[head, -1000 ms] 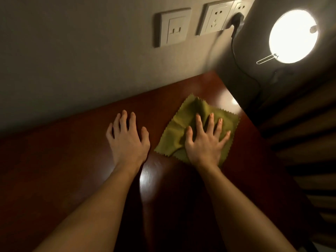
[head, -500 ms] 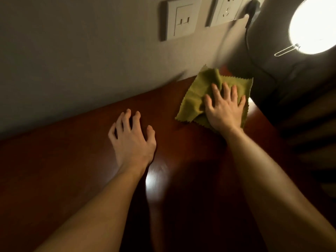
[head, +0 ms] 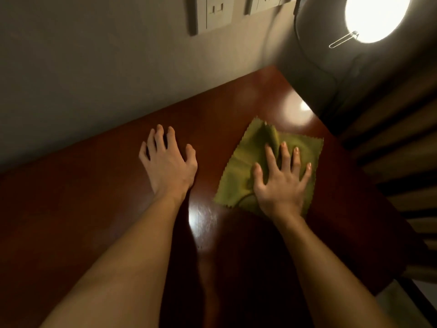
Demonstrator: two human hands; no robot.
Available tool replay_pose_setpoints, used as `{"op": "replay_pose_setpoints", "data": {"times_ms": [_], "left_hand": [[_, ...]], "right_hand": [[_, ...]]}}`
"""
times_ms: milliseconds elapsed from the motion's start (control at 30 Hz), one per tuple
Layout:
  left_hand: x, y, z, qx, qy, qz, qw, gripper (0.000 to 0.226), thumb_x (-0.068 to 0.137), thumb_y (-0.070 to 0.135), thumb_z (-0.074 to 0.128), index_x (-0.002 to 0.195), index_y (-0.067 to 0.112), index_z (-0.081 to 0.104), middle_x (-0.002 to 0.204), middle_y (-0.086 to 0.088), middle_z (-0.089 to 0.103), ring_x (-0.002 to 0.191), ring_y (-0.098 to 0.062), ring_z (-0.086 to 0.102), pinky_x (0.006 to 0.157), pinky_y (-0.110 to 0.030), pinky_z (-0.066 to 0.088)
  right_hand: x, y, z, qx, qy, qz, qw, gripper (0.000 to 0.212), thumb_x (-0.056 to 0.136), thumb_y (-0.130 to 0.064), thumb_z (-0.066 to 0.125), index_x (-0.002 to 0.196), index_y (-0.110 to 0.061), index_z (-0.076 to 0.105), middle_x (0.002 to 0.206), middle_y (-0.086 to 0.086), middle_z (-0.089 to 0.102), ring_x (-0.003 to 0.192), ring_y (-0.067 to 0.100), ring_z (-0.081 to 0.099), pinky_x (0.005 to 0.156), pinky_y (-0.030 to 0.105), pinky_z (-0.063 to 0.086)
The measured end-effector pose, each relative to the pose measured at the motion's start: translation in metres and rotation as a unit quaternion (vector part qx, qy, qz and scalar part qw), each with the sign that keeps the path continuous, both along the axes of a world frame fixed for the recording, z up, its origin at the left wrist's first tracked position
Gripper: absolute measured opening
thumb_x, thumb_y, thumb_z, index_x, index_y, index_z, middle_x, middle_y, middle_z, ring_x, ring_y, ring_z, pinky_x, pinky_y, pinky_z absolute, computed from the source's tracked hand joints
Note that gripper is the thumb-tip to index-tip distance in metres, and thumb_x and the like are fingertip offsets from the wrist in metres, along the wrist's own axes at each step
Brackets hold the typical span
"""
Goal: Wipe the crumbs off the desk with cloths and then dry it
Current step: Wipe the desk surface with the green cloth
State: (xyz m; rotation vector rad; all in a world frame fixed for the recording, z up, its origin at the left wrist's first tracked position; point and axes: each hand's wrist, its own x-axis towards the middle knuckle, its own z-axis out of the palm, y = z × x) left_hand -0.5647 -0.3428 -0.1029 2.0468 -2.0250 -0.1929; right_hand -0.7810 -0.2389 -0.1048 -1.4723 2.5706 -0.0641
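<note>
- The right hand (head: 281, 183) lay flat on the cloth (head: 241, 171) with fingers spread and straight, pressing it down, not gripping it
- The left hand (head: 169, 165) held nothing; its fingers were bent, with the tips resting on the bare desk (head: 94, 197) just left of centre frame
- The cloth, olive green with zigzag edges, lay right of centre on the desk, near the desk's right edge and below the bright reflection; a fold stood up along its upper part, beside the fingertips
- Progress, as a judgement: this looked like the wiping stage. No crumbs could be made out on the dark, glossy wood — the light was too dim to say whether any remained. Drying seemed not yet begun, and the left part of the desk probably still needed a pass
- Counts: two hands, one cloth, though the task speaks of cloths; no second one was in view
- Also counted: one round lamp (head: 376, 17) at the upper right with one metal clip (head: 343, 40) on it, one dark cable (head: 307, 58) running down beside it, and two wall plates (head: 212, 13) cut off by the top edge — the second only partly visible
</note>
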Motion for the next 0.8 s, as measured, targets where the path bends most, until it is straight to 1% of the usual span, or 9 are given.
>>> {"op": "replay_pose_setpoints", "data": {"times_ms": [133,233,300,367,500,567,633,733,800], "left_hand": [[-0.001,-0.002,-0.002,-0.012,-0.013,0.007,1.000,0.065,0.101,0.053,0.036,0.155,0.018,0.043,0.166,-0.009,0.035,0.157,-0.027,0.025,0.124,-0.053,0.021],[0.000,-0.005,-0.008,-0.022,-0.012,0.019,0.999,0.062,0.101,0.053,0.040,0.154,0.020,0.045,0.165,-0.008,0.037,0.156,-0.026,0.026,0.123,-0.052,0.023],[0.000,-0.004,-0.009,-0.023,-0.005,0.022,0.999,0.060,0.101,0.052,0.043,0.153,0.021,0.046,0.165,-0.007,0.038,0.156,-0.025,0.026,0.122,-0.052,0.023],[-0.001,-0.007,-0.008,-0.027,0.001,0.022,0.999,0.059,0.101,0.052,0.044,0.152,0.022,0.047,0.165,-0.006,0.038,0.155,-0.024,0.026,0.122,-0.051,0.023],[0.001,-0.006,-0.006,-0.010,0.007,0.018,1.000,0.061,0.100,0.053,0.042,0.151,0.021,0.047,0.164,-0.007,0.038,0.155,-0.025,0.026,0.122,-0.051,0.022],[0.001,-0.005,-0.002,-0.009,0.018,0.020,1.000,0.061,0.099,0.052,0.043,0.151,0.020,0.048,0.164,-0.007,0.038,0.155,-0.025,0.027,0.122,-0.051,0.023],[0.001,-0.004,0.000,0.001,0.025,0.017,1.000,0.062,0.100,0.053,0.042,0.152,0.020,0.047,0.165,-0.008,0.037,0.156,-0.025,0.025,0.123,-0.051,0.022],[0.002,-0.003,0.003,0.013,0.020,0.007,1.000,0.065,0.101,0.055,0.039,0.156,0.021,0.043,0.168,-0.007,0.034,0.157,-0.025,0.023,0.125,-0.051,0.020],[0.004,0.000,0.004,0.013,0.021,0.000,1.000,0.066,0.100,0.055,0.038,0.157,0.021,0.041,0.168,-0.007,0.033,0.158,-0.025,0.022,0.126,-0.051,0.018]], "right_hand": [[-0.033,-0.085,0.001,-0.012,-0.020,0.003,1.000,0.069,0.099,-0.071,0.013,0.164,-0.045,0.010,0.175,-0.005,-0.001,0.161,0.025,-0.011,0.124,0.066,-0.006],[-0.061,-0.158,0.002,-0.009,-0.018,0.034,0.999,0.070,0.099,-0.074,0.011,0.164,-0.046,0.010,0.175,-0.002,0.000,0.161,0.029,-0.007,0.123,0.068,-0.006],[-0.076,-0.187,0.000,-0.018,-0.017,0.049,0.998,0.071,0.098,-0.076,0.009,0.163,-0.047,0.011,0.175,-0.001,0.002,0.161,0.030,-0.005,0.123,0.070,-0.006],[-0.079,-0.197,0.000,-0.026,-0.015,0.051,0.998,0.071,0.098,-0.077,0.008,0.163,-0.048,0.010,0.175,-0.001,0.003,0.161,0.030,-0.006,0.122,0.070,-0.007],[-0.029,-0.147,-0.001,-0.021,-0.030,0.065,0.997,0.068,0.099,-0.073,0.013,0.163,-0.048,0.014,0.176,-0.002,0.002,0.161,0.029,-0.009,0.122,0.070,-0.006],[0.012,-0.099,0.002,-0.018,-0.045,0.087,0.995,0.067,0.100,-0.072,0.015,0.163,-0.048,0.015,0.175,-0.004,-0.002,0.160,0.028,-0.014,0.122,0.069,-0.007],[0.051,-0.038,0.005,-0.005,-0.037,0.107,0.994,0.066,0.101,-0.071,0.017,0.162,-0.049,0.013,0.175,-0.004,-0.007,0.159,0.028,-0.018,0.123,0.069,-0.007],[0.094,0.040,0.004,0.005,-0.016,0.108,0.994,0.066,0.101,-0.071,0.022,0.162,-0.048,0.013,0.175,-0.001,0.000,0.160,0.030,-0.012,0.123,0.070,-0.002],[0.100,0.055,0.002,0.012,-0.011,0.100,0.995,0.067,0.101,-0.071,0.023,0.162,-0.048,0.014,0.175,0.000,0.004,0.161,0.031,-0.008,0.122,0.071,0.001]]}}
